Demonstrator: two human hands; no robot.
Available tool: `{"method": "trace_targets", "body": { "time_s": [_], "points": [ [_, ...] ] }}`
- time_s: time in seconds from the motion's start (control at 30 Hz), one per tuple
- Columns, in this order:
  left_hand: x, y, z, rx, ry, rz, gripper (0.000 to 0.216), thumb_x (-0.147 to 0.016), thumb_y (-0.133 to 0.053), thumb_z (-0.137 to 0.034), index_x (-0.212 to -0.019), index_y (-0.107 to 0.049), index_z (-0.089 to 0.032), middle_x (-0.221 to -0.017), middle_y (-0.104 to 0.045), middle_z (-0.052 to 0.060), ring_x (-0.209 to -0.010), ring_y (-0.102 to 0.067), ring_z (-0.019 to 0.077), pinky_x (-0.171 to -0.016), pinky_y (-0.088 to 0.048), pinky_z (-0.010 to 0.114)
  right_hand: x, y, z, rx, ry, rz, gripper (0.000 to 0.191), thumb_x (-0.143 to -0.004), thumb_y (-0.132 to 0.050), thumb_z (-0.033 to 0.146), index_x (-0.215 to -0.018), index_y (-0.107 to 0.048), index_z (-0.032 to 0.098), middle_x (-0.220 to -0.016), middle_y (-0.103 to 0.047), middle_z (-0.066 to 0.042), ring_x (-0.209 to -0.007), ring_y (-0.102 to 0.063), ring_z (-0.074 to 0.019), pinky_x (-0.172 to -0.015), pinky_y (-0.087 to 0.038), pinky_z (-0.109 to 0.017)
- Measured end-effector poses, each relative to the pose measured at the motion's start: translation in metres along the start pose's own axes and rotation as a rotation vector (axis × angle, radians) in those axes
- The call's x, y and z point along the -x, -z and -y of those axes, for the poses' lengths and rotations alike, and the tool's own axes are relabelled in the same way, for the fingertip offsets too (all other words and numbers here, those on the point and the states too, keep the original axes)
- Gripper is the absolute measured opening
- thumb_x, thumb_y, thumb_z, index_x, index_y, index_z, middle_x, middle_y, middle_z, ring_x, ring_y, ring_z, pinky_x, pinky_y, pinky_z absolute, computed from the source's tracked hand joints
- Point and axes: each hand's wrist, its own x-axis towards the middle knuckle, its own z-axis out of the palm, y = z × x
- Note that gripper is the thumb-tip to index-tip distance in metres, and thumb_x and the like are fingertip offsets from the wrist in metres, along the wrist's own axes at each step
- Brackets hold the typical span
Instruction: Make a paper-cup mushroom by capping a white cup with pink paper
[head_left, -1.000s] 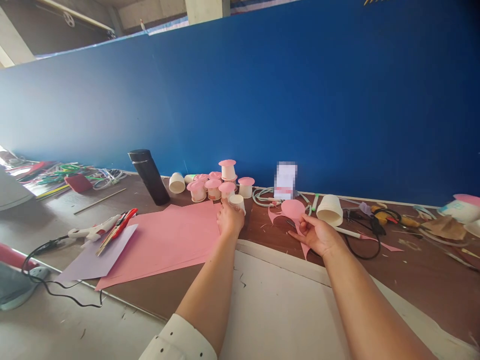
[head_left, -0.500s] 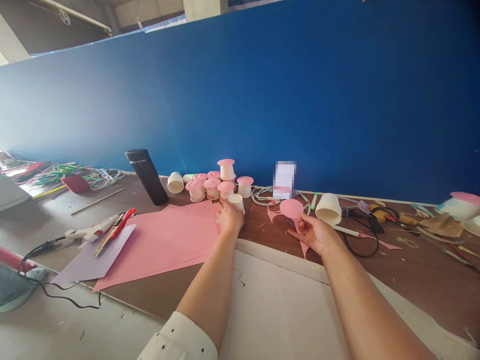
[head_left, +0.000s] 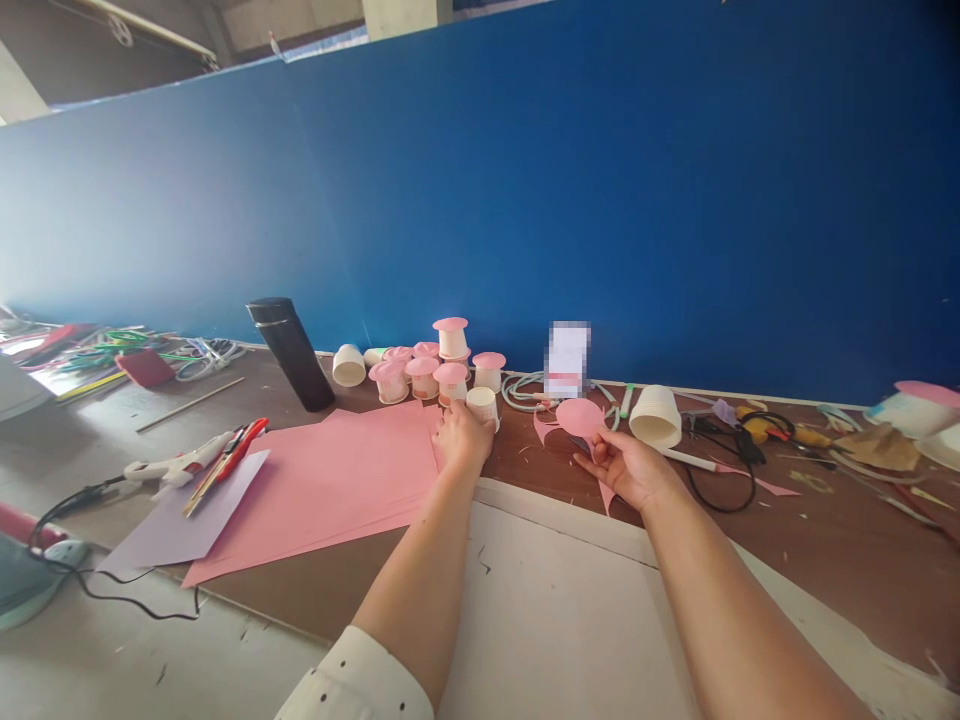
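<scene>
My left hand is closed around a small white paper cup, its open mouth tilted up. Between the thumb and finger of my right hand is a round pink paper disc, held by its edge. Just behind my left hand stand several upturned cups topped with pink discs, one of them stacked on another. Pink sheets of paper lie to the left of that hand. Pink paper scraps lie beneath my right hand.
A black flask stands at the back left. A glue gun and a red-handled cutter rest near a lilac sheet. Stacked white cups lie on their side at right, near cables. A blue panel rises behind.
My left hand has moved slightly to the right with the cup, which is now tilted a little differently. My right hand still holds the disc in nearly the same place.
</scene>
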Motion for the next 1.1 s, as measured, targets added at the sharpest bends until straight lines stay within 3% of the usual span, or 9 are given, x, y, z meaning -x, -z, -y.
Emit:
{"method": "trace_targets", "body": {
  "time_s": [0.2, 0.4, 0.67, 0.77, 0.87, 1.1],
  "points": [
    [0.017, -0.007, -0.009, 0.077, -0.282, 0.021, 0.047, -0.074, -0.065, -0.038, -0.114, -0.047, -0.021, -0.122, -0.059, 0.012, -0.115, -0.053, 0.0293, -0.090, -0.041, 0.038, 0.000, 0.000, 0.001, -0.098, -0.006, -0.014, 0.017, -0.086, -0.056, 0.005, -0.073, -0.056, 0.016, -0.057, -0.059, 0.003, -0.042, -0.049, -0.0038, -0.060, -0.061, -0.026],
    [0.048, -0.023, -0.021, 0.094, -0.465, 0.161, 0.040, -0.073, -0.066, -0.039, -0.105, -0.051, -0.021, -0.110, -0.063, 0.009, -0.107, -0.056, 0.0279, -0.085, -0.043, 0.036, -0.003, 0.005, 0.005, -0.229, -0.010, -0.024, 0.015, -0.087, -0.054, 0.007, -0.076, -0.055, 0.017, -0.057, -0.058, 0.004, -0.042, -0.050, -0.0032, -0.051, -0.056, -0.018],
    [0.052, -0.035, -0.022, 0.029, -0.501, 0.208, 0.047, -0.072, -0.066, -0.046, -0.108, -0.052, -0.020, -0.112, -0.063, 0.010, -0.109, -0.056, 0.0303, -0.089, -0.042, 0.040, 0.002, 0.002, 0.011, -0.315, -0.036, 0.090, 0.010, -0.085, -0.056, 0.008, -0.079, -0.055, 0.016, -0.060, -0.056, 0.005, -0.041, -0.045, -0.0012, -0.039, -0.044, -0.011],
    [0.052, -0.037, -0.020, 0.077, -0.499, 0.193, 0.061, -0.068, -0.070, -0.053, -0.116, -0.051, -0.021, -0.115, -0.062, 0.010, -0.112, -0.054, 0.0302, -0.091, -0.041, 0.040, 0.009, -0.004, 0.013, -0.303, -0.064, 0.160, 0.011, -0.083, -0.061, 0.010, -0.076, -0.054, 0.016, -0.059, -0.053, 0.005, -0.038, -0.040, 0.0000, -0.035, -0.038, -0.010],
    [0.053, -0.038, -0.019, 0.144, -0.509, 0.156, 0.072, -0.066, -0.072, -0.057, -0.124, -0.047, -0.023, -0.120, -0.060, 0.010, -0.116, -0.052, 0.0291, -0.095, -0.040, 0.039, 0.013, -0.010, 0.012, -0.213, -0.043, 0.215, 0.013, -0.079, -0.066, 0.012, -0.074, -0.054, 0.016, -0.058, -0.051, 0.006, -0.037, -0.037, 0.0010, -0.033, -0.034, -0.009],
    [0.055, -0.033, -0.022, 0.186, -0.483, 0.142, 0.076, -0.065, -0.072, -0.059, -0.127, -0.047, -0.022, -0.122, -0.060, 0.011, -0.116, -0.052, 0.0300, -0.095, -0.040, 0.040, 0.010, -0.014, 0.000, -0.003, -0.091, 0.172, 0.015, -0.077, -0.069, 0.013, -0.071, -0.056, 0.015, -0.057, -0.054, 0.004, -0.037, -0.038, -0.0001, -0.030, -0.032, -0.009]
  ]
}}
